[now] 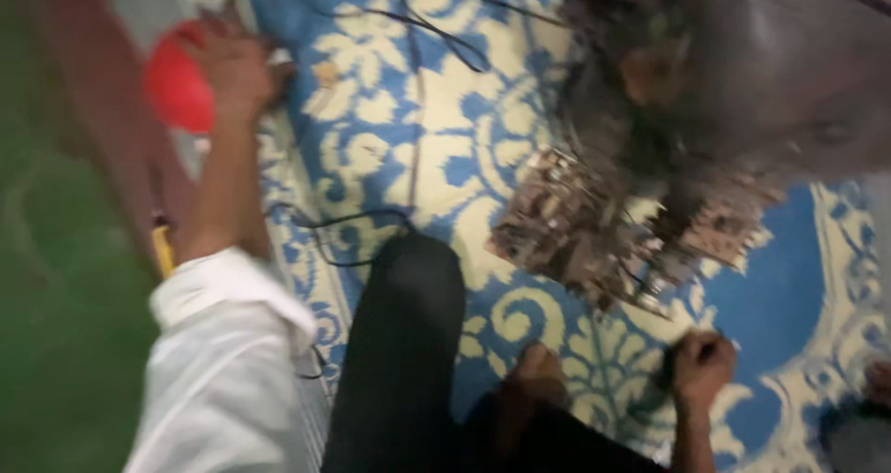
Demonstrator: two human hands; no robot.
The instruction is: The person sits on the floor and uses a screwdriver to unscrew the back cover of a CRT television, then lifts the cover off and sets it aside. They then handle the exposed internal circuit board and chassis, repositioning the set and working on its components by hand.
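The left hand rests against a red object, grip unclear in blur; the right hand, fisted, apparently around a dark tool, sits just below the circuit board.

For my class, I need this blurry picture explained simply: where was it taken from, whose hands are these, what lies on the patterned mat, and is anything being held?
There is no machine here. One camera worn on a person's head looks down at their own two hands. The person sits on a blue and cream patterned mat; a leg in dark trousers shows below. The left hand, on a white-sleeved arm, reaches out to a red rounded object; blur hides whether it grips it. The right hand is closed, seemingly around something small and dark. On the mat lie brown circuit boards, thin black wires, and a large dark casing.
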